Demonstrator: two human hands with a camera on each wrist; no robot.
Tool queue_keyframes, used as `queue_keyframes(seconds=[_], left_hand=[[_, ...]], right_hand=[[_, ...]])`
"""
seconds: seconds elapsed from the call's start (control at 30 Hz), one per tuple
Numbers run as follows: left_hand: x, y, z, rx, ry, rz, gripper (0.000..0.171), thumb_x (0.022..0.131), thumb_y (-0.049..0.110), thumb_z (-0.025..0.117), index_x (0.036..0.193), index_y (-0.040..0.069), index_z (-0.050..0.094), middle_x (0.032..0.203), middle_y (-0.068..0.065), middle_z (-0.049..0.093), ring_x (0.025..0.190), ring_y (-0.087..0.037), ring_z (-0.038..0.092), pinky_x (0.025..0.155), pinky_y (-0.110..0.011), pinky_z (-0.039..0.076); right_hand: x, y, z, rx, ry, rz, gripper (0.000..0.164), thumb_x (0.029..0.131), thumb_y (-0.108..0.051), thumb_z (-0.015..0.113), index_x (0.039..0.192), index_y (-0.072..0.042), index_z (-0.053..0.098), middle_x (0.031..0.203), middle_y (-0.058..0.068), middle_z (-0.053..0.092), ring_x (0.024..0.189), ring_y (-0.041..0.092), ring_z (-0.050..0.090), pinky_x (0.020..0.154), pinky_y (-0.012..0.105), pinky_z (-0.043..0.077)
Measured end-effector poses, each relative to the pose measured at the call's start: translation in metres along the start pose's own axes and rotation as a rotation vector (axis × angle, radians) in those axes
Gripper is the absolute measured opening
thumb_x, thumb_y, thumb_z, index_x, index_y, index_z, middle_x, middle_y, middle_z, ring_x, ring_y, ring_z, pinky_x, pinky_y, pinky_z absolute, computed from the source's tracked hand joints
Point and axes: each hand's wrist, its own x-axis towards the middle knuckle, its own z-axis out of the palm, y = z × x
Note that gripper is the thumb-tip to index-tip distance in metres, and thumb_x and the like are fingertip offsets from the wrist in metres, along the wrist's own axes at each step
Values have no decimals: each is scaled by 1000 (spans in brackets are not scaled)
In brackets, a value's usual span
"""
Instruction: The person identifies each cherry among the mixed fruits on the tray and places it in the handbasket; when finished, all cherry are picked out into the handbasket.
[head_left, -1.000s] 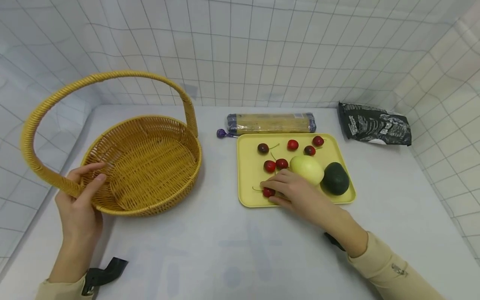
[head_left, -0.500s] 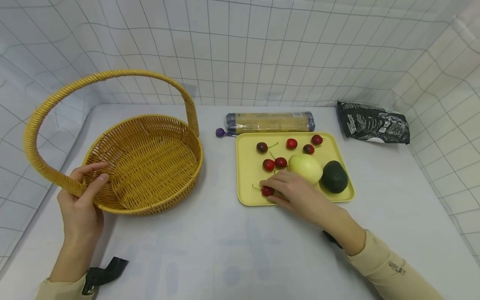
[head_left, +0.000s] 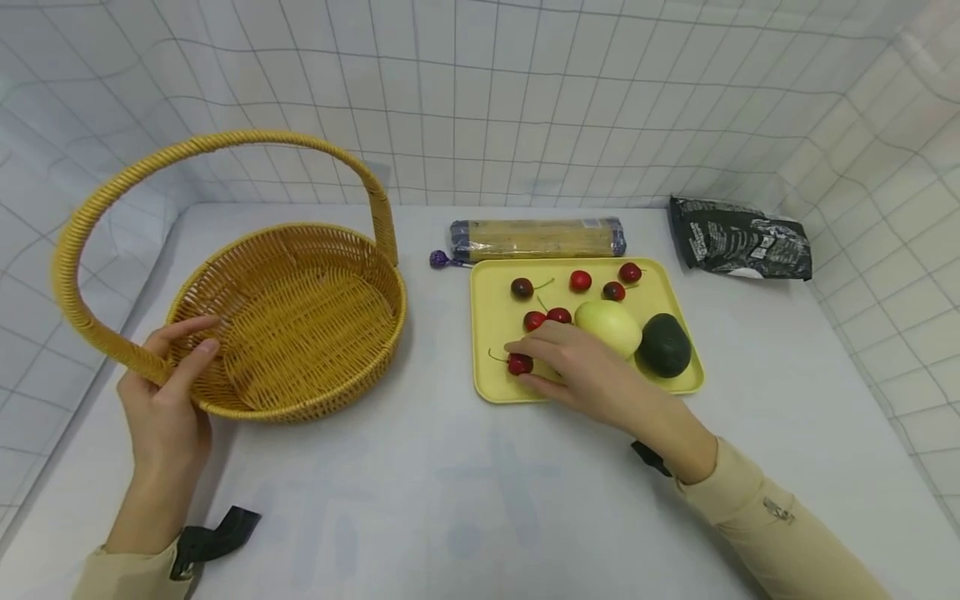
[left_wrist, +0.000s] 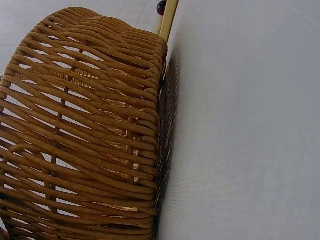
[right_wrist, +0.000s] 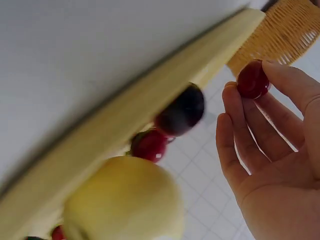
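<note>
My left hand point(head_left: 168, 408) grips the near left rim of a woven basket point(head_left: 307, 408), at the foot of its tall arched handle. In the left wrist view only the basket's woven side point(left_wrist: 85, 130) shows; the hand is mostly hidden there. With thumb and fingertips my right hand point(head_left: 581, 367) pinches a dark red cherry point(head_left: 519, 364), its stem pointing left, over the front left of a yellow tray point(head_left: 491, 387). The right wrist view shows this cherry point(right_wrist: 253, 80) between thumb and fingers, above the tray's surface. Other cherries point(head_left: 558, 315) lie just beyond the hand.
On the tray also lie a pale yellow-green oval fruit point(head_left: 609, 328) and a dark green avocado-like fruit point(head_left: 664, 346). Behind it rests a clear pack of yellow sticks point(head_left: 536, 239), beside a purple-wrapped lollipop point(head_left: 438, 259). A black packet point(head_left: 738, 237) lies back right.
My right hand has moved slightly left and up with the pinched cherry. The left hand keeps its grip on the basket. The whole head view has shifted a little.
</note>
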Motion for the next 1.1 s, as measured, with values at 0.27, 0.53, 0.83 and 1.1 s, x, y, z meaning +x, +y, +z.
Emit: queue_keyframes(seconds=[0.27,0.53,0.83,1.1], left_hand=[[-1,1,3,22,-49,-11,30,94,-11,67,123,-20,65,117,-17,70,114,-24,54,81,-22,49],[-3,-1,1,22,-90,-8,31,96,-8,64,125,-18,65,119,-15,70,119,-22,52,87,-23,46],[-4,-2,-1,-11,-99,-3,31,96,-8,61,125,-19,63,119,-15,69,123,-21,51,93,-24,42],[-3,-3,-1,-6,-103,13,30,94,-8,62,121,-20,65,114,-16,73,119,-22,53,90,-24,44]], right_hand=[[36,-22,-21,24,88,-59,32,95,-16,80,125,-6,74,113,3,76,103,18,70,88,32,57],[81,-43,-34,134,134,-108,31,98,-16,76,127,-6,72,112,1,75,103,13,69,92,28,54],[126,-65,-37,185,148,-152,28,99,-17,75,124,-5,70,110,1,76,102,11,69,93,24,50],[132,-70,-16,224,102,-82,34,101,-18,73,132,-6,69,116,1,75,103,11,68,92,20,49]])
